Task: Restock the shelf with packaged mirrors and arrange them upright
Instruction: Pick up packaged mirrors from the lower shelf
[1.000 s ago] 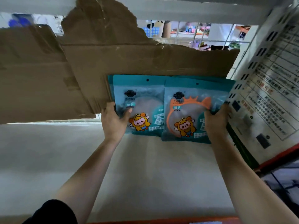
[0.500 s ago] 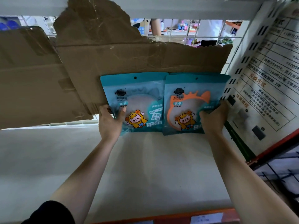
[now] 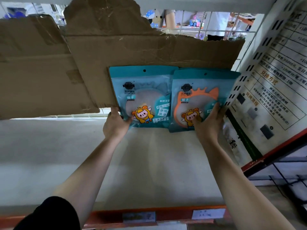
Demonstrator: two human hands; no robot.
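Packaged mirrors (image 3: 159,80) stood upright at the back right corner of the white shelf (image 3: 149,163), leaning on a torn brown cardboard sheet (image 3: 149,50). The teal pouch with an orange-framed mirror (image 3: 199,97) overlapped the right edge of the teal pouch with a pale round mirror (image 3: 142,95) and sat just beside the perforated white upright (image 3: 240,83). The left hand (image 3: 114,122) gripped the pale one's lower left corner, thumb on the front. The right hand (image 3: 207,123) lay on the orange one's lower front, fingers fairly straight, pressing rather than clasping. The step looked like squaring the pair against the back. Next would call for letting go gently, checking neither pouch slid forward, then fetching more stock for the bare shelf to the left.
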